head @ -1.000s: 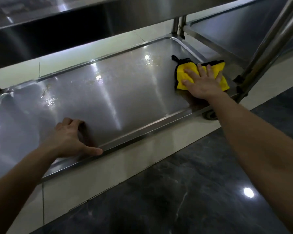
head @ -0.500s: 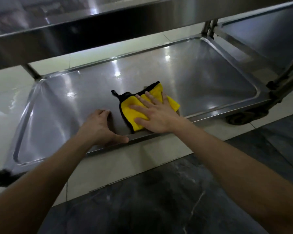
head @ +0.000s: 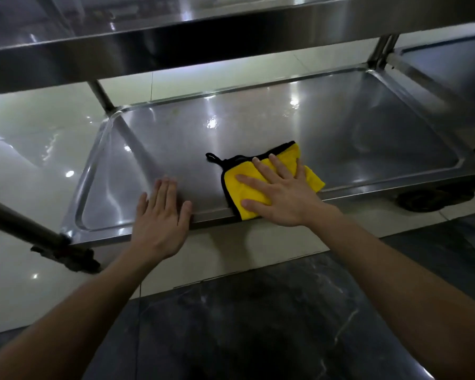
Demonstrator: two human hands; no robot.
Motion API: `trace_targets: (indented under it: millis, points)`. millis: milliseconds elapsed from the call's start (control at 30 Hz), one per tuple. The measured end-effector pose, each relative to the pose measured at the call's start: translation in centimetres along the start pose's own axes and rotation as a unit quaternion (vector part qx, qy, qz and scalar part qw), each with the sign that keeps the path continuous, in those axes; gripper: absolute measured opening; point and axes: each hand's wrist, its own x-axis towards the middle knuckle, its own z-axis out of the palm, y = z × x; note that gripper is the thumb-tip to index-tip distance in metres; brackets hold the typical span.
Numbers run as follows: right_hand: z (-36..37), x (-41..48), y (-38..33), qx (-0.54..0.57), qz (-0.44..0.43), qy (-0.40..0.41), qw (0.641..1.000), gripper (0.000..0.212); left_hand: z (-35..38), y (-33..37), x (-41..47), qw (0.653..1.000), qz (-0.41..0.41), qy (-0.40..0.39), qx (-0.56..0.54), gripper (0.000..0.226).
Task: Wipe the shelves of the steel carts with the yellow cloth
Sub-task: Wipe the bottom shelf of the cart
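The left hand had uncurled since, fingers flat on the bottom shelf; the right hand, fingers spread, pressed the folded, black-edged yellow cloth beneath them.

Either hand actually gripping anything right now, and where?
Nothing gripped: right hand lies flat on the cloth, near its middle; left hand flat on the shelf rim.

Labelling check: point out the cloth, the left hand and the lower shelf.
cloth (head: 233,191), head view, yellow patch near its left edge.
left hand (head: 159,219), head view, back of the hand.
lower shelf (head: 354,138), head view, bare steel behind the cloth.
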Motion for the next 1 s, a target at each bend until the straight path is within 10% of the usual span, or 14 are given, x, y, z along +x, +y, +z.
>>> trace_targets:
  millis: [367, 667, 800, 1000]
  points:
    - [0.2, 17.2, -5.5, -0.004, 0.027, -0.037, 0.999, 0.085, 1.1, -0.2, -0.2, 0.998, -0.009, 0.025, -0.051, 0.082]
    - [0.6, 6.7, -7.7, -0.005, -0.099, -0.025, 0.995, 0.069, 0.5, 0.0, -0.8, 0.982, 0.008, 0.062, -0.179, 0.079]
    - [2.5, 1.1, -7.7, -0.052, -0.153, 0.063, 0.985, 0.066, 0.1, -1.0, -3.2, 0.928, -0.007, 0.221, -0.301, 0.047]
    - [2.4, 1.0, -8.0, -0.076, -0.158, 0.074, 0.982, 0.07, -0.1, -6.0, -8.1, 0.755, -0.292, 0.473, -0.347, 0.045]
